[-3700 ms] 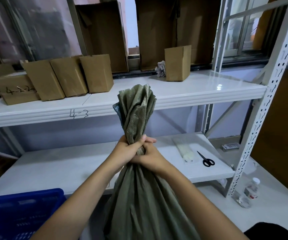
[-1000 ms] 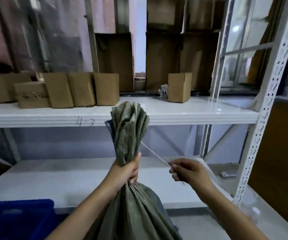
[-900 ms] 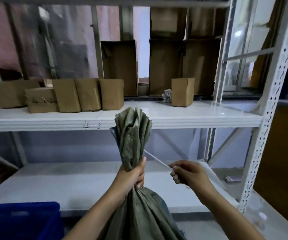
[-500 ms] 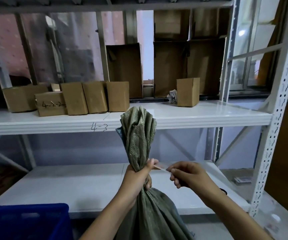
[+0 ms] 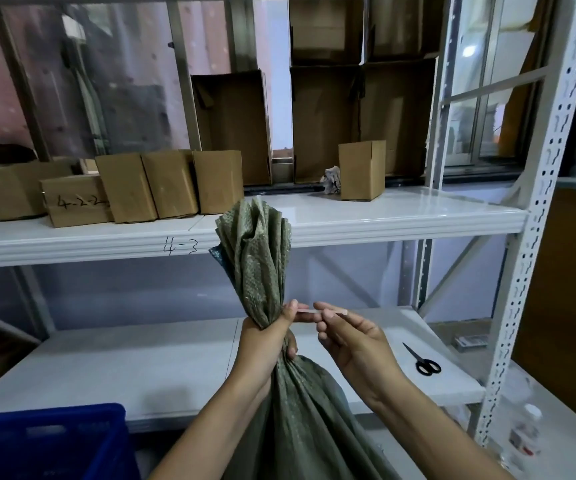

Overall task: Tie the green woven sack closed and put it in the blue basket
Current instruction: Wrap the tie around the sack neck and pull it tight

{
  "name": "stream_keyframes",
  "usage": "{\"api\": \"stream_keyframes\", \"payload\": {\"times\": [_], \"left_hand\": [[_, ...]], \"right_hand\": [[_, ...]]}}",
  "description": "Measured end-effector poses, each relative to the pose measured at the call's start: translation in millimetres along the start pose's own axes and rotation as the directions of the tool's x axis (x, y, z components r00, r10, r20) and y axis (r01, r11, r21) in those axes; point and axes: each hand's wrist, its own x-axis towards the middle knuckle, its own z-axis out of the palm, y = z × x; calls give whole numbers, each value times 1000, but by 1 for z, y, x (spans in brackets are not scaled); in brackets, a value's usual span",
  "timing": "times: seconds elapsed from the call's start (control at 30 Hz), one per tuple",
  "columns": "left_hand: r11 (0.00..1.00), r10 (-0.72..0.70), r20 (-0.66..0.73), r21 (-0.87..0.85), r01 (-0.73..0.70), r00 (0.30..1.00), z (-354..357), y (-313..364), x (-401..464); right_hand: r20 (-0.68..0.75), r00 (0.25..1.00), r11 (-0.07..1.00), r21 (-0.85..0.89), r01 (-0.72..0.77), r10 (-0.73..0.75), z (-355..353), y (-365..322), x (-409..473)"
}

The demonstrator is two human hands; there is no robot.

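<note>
Faintly, "4-3" on shelf edge (image 5: 210,242)

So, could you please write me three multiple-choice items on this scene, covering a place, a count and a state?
1. Where do the scissors lie?
A. On the lower shelf
B. In the blue basket
C. On the upper shelf

2. How many hands touch the green sack?
A. None
B. One
C. Two

3. What is the right hand doing?
A. Hanging idle
B. Gripping the scissors
C. Pinching a thin tie

Answers: 1 A, they rest at the shelf's right end. 2 B, only the left hand grips the neck. 3 C, its fingertips hold the strip beside the neck.
</note>
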Motion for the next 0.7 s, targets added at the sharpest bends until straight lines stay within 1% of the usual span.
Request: {"api": "stream_keyframes", "payload": {"times": [0.1, 0.2, 0.33, 0.43, 0.57, 0.7], "left_hand": [[999, -22, 2, 31, 22, 1000, 0, 0, 1], [997, -76, -4, 28, 76, 997, -3, -2, 3], [987, -156, 60, -39, 158, 986, -8, -5, 5], [979, -197, 96, -38, 201, 976, -11, -7, 7], [965, -236, 211, -59, 254, 948, -14, -5, 11], [972, -226, 280, 1, 236, 933, -15, -8, 11]], "right_hand": [[10, 999, 997, -70, 38, -38, 1, 4, 1], [20, 998, 986, -155, 67, -65, 2, 7, 1], [20, 995, 964, -247, 95, -93, 3, 12, 1], [-15, 991, 938, -325, 123, -135, 1, 15, 2], [-54, 987, 930, -345, 125, -153, -2, 14, 6], [-32, 993, 953, -284, 104, -118, 2, 17, 9]]}}
